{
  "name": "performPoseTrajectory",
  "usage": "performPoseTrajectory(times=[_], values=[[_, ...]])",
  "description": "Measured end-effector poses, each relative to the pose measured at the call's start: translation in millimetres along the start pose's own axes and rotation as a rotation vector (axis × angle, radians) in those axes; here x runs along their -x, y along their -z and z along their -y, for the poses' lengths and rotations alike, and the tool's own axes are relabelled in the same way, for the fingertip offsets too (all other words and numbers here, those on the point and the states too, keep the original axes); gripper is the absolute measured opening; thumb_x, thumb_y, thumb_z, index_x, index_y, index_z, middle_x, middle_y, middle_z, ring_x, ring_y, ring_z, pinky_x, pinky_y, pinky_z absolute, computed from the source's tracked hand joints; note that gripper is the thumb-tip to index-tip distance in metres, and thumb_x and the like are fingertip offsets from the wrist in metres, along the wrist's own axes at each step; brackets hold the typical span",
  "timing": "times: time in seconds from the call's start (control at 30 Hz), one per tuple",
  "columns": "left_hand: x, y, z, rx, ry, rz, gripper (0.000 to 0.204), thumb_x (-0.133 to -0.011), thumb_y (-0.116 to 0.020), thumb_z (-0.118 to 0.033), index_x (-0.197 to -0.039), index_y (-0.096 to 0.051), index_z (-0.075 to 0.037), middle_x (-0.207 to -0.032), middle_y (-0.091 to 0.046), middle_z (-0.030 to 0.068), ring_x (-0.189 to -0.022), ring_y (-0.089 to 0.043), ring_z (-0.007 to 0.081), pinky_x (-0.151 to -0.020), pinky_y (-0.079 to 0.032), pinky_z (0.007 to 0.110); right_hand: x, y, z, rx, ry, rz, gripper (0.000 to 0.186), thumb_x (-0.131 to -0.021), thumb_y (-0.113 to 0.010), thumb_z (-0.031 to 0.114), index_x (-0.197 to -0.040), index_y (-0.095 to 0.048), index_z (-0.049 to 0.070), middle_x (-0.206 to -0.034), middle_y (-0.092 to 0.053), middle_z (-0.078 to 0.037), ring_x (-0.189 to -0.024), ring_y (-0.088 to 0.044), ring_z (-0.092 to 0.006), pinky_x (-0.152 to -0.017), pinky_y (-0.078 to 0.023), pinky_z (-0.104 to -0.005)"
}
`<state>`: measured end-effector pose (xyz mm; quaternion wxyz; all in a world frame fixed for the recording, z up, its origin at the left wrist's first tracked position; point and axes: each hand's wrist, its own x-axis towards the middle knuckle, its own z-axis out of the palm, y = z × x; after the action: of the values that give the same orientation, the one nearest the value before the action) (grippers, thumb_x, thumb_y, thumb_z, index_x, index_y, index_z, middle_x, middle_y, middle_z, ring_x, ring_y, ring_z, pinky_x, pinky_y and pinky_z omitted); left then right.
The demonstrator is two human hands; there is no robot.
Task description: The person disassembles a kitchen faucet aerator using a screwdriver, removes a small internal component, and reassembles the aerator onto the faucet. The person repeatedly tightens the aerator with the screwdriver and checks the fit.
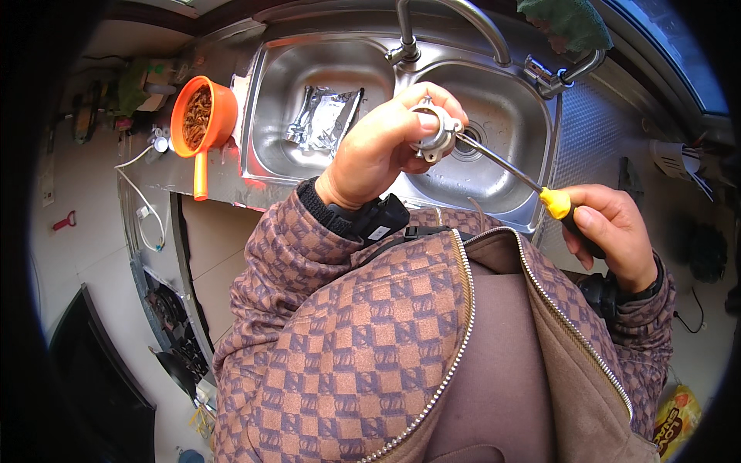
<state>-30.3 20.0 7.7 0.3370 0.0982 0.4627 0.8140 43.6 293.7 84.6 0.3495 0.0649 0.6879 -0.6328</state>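
Note:
Over the double sink, my left hand (378, 143) grips a small round metal fitting (441, 141) with screw lugs on its rim, the thumb pressed on its side. My right hand (614, 231) is wrapped round the handle of a screwdriver (554, 202) with a yellow and black grip. The screwdriver's long steel shaft slants up to the left, and its tip meets a lug on the right side of the fitting. Whether the tip sits in a screw slot is too small to tell.
A crumpled silver foil packet (327, 116) lies in the left basin (266, 147). An orange long-handled scoop (225, 116) with brown dried pieces stands on the counter to the left. Behind the basins rises a curved faucet (471, 19); another tap (552, 77) is at the right, near a green cloth (567, 23).

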Motion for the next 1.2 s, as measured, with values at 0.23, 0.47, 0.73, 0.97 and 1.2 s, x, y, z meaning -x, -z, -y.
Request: performPoseTrajectory(times=[0.23,0.47,0.73,0.97,1.2], values=[[0.7,-0.4,0.1,-0.094,0.006,-0.002,0.037,-0.078,-0.053,-0.031,-0.098,-0.053,-0.001,-0.076,-0.051,0.0022,-0.058,-0.042,0.0061,-0.047,-0.028,0.019,-0.9,-1.8,-0.9,-0.023,-0.012,0.017,0.03,-0.092,-0.05,0.018,-0.112,-0.057,-0.003,-0.066,-0.056,-0.002,-0.047,-0.046,-0.0025,-0.042,-0.037,-0.0149],[0.1,-0.3,3.2,-0.091,-0.038,-0.029,0.027,-0.081,-0.048,-0.028,-0.094,-0.057,-0.006,-0.069,-0.049,-0.0032,-0.056,-0.038,0.0028,-0.046,-0.025,0.017,1.2,-2.1,0.2,-0.017,-0.012,0.028,0.031,-0.092,-0.05,0.018,-0.113,-0.057,-0.003,-0.065,-0.056,-0.002,-0.046,-0.045,-0.0025,-0.042,-0.036,-0.0148],[0.6,-2.4,3.3,-0.073,-0.034,-0.004,0.026,-0.082,-0.046,-0.024,-0.096,-0.055,-0.004,-0.068,-0.05,-0.0005,-0.055,-0.041,0.0054,-0.047,-0.03,0.019,1.2,-1.8,-1.3,-0.036,-0.007,0.024,0.03,-0.092,-0.049,0.018,-0.112,-0.058,-0.003,-0.065,-0.056,-0.002,-0.046,-0.045,-0.002,-0.042,-0.036,-0.0145],[3.8,-4.0,0.5,-0.139,0.007,-0.008,0.023,-0.082,-0.046,-0.021,-0.095,-0.055,-0.004,-0.068,-0.051,-0.0009,-0.056,-0.042,0.0054,-0.048,-0.032,0.02,6.8,-2.1,9.3,0.427,0.122,-0.081,0.028,-0.086,-0.06,0.017,-0.105,-0.06,-0.004,-0.074,-0.06,-0.004,-0.062,-0.054,-0.0078,-0.058,-0.043,-0.0189],[4.3,-6.0,0.0,-0.284,-0.012,-0.046,0.019,-0.081,-0.048,-0.02,-0.091,-0.057,-0.008,-0.069,-0.049,-0.0056,-0.057,-0.038,0.0018,-0.049,-0.029,0.017,2.3,5.0,11.5,0.113,-0.02,0.091,0.03,-0.087,-0.056,0.017,-0.109,-0.054,-0.003,-0.073,-0.06,-0.006,-0.059,-0.052,-0.006,-0.05,-0.043,-0.0182]])
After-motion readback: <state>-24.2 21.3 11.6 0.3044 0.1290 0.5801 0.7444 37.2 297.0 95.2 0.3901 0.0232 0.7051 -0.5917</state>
